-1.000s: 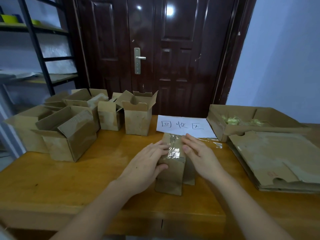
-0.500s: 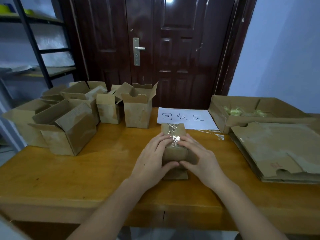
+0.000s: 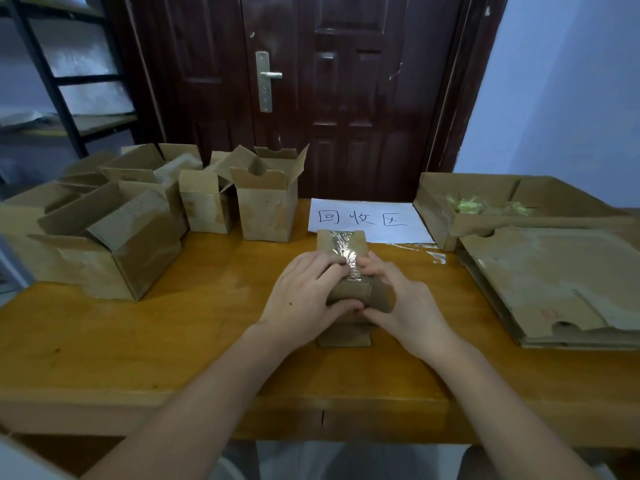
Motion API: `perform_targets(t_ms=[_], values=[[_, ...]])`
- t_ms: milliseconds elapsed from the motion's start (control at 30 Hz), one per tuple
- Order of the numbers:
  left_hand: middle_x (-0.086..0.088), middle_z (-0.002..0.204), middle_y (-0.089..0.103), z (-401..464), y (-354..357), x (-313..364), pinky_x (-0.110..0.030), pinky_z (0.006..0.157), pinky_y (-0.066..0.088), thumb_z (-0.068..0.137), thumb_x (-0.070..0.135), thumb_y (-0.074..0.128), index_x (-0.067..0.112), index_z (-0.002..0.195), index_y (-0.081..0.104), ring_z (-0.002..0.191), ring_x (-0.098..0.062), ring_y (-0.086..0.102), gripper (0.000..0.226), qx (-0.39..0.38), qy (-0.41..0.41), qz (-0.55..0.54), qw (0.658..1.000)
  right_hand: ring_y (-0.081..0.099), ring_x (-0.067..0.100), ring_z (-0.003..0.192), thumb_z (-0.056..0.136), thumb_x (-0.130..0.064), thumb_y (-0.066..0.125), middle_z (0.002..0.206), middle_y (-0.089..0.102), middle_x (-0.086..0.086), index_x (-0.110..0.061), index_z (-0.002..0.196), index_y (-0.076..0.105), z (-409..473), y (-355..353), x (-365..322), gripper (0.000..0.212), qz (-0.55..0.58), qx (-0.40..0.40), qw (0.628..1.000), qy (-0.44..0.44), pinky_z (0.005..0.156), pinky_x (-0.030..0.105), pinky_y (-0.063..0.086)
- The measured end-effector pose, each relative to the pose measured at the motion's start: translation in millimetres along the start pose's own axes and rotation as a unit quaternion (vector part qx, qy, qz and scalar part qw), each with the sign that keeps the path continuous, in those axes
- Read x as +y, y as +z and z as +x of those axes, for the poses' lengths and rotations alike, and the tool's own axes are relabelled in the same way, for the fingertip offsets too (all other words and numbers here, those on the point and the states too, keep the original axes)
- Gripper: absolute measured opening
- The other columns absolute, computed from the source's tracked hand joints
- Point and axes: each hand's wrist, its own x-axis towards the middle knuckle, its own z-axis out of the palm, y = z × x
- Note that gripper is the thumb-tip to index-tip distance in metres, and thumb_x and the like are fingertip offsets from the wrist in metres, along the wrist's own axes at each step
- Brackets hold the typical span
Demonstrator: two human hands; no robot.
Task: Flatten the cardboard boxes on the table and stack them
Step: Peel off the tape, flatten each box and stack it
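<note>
Honestly, the small taped box point(image 3: 349, 282) sits mid-table point(image 3: 173, 341), with the left hand point(image 3: 304, 296) and right hand point(image 3: 408, 306) both curled round its sides. Probably light, thin cardboard (slick tape point(image 3: 346, 251) on top), so grabbing the bare side panels looks safest.

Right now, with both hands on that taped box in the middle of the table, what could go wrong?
1. Clear tape runs along the small box that the left hand and right hand grip; unless it is cut, the box may resist flattening or tear.
2. The box's far end lies at the edge of the paper sign; pushing forward could crumple or shift it.
3. A loose tape strip on the table may stick to the cardboard.
</note>
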Motion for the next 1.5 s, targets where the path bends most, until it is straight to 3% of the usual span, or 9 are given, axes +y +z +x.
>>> perform_targets(t_ms=[100,267,400,600,867,1000,1133,1333,1500], values=[[-0.001,0.124,0.067,-1.2,1.8,-1.5,-0.031,0.11,0.034,0.094,0.058,0.059,0.017,0.122,0.066,0.119,-0.019,0.056,0.051,0.001,0.001,0.003,1.0,0.018,-0.023,0.137,0.079,-0.019,0.083,0.155,0.039,-0.022,-0.049,0.125,0.042,1.4,1.9,1.5,0.069,0.002,0.001,1.0,-0.003,0.114,0.01,0.021],[-0.002,0.124,0.069,-2.1,0.9,-1.5,-0.033,0.109,0.037,0.096,0.056,0.058,0.015,0.122,0.068,0.119,-0.02,0.057,0.05,-0.001,0.0,0.003,1.0,0.022,-0.014,0.14,0.079,-0.022,0.083,0.15,0.033,-0.029,-0.038,0.129,0.048,1.2,3.2,3.0,0.064,0.001,0.004,1.0,0.0,0.113,0.013,0.023],[-0.001,0.125,0.068,-1.2,-2.6,-2.5,-0.029,0.109,0.033,0.097,0.055,0.057,0.016,0.123,0.067,0.121,-0.018,0.056,0.048,-0.008,-0.006,-0.017,1.0,0.025,-0.008,0.144,0.082,-0.024,0.08,0.148,0.033,-0.031,-0.03,0.131,0.052,-0.2,3.5,2.6,0.057,0.008,0.017,0.999,-0.026,0.118,0.026,0.03],[0.004,0.131,0.065,1.8,-12.8,-14.2,-0.027,0.108,0.035,0.082,0.061,0.069,0.019,0.131,0.065,0.124,-0.013,0.052,0.064,-0.07,-0.006,-0.05,0.996,0.029,0.008,0.149,0.086,-0.034,0.074,0.153,0.043,-0.014,-0.031,0.128,0.054,2.5,2.1,-0.1,0.047,-0.022,0.017,0.999,-0.026,0.117,0.051,0.037],[0.005,0.13,0.067,4.8,-17.8,-13.4,-0.032,0.106,0.041,0.088,0.056,0.065,0.021,0.132,0.066,0.123,-0.013,0.054,0.056,-0.09,-0.015,-0.053,0.994,0.029,0.01,0.149,0.087,-0.027,0.076,0.155,0.045,-0.007,-0.039,0.126,0.05,3.4,-1.6,-4.2,0.048,-0.073,0.011,0.995,-0.069,0.115,0.048,0.04],[0.007,0.132,0.065,6.2,-18.3,-14.1,-0.026,0.108,0.035,0.091,0.056,0.063,0.022,0.133,0.065,0.125,-0.01,0.052,0.054,-0.097,-0.014,-0.063,0.993,0.035,0.012,0.147,0.089,-0.019,0.072,0.151,0.049,-0.004,-0.027,0.128,0.064,1.8,-3.1,-6.0,0.04,-0.098,0.023,0.984,-0.148,0.111,0.042,0.045],[0.009,0.132,0.063,5.8,-18.4,-14.4,-0.019,0.107,0.029,0.092,0.058,0.063,0.025,0.133,0.062,0.125,-0.007,0.05,0.052,-0.096,-0.016,-0.07,0.993,0.047,0.019,0.14,0.087,-0.015,0.072,0.143,0.058,0.001,-0.022,0.111,0.075,1.4,-4.6,-11.0,0.025,-0.141,0.042,0.968,-0.205,0.104,0.042,0.051],[0.009,0.136,0.061,4.1,-15.6,-15.5,-0.028,0.109,0.036,0.08,0.069,0.068,0.026,0.135,0.06,0.128,-0.009,0.048,0.071,-0.107,-0.03,-0.074,0.991,0.049,0.027,0.138,0.077,-0.004,0.082,0.141,0.06,0.006,-0.015,0.097,0.074,-0.1,1.7,-14.6,0.024,-0.182,0.034,0.966,-0.182,0.098,0.049,0.055],[0.012,0.14,0.057,2.8,-14.3,-16.6,-0.026,0.111,0.03,0.078,0.071,0.067,0.03,0.14,0.054,0.131,-0.007,0.045,0.075,-0.119,-0.041,-0.067,0.99,0.052,0.027,0.136,0.077,0.001,0.083,0.138,0.062,0.011,-0.014,0.096,0.07,0.8,12.9,-14.8,0.028,-0.216,0.061,0.959,-0.171,0.094,0.041,0.052]])
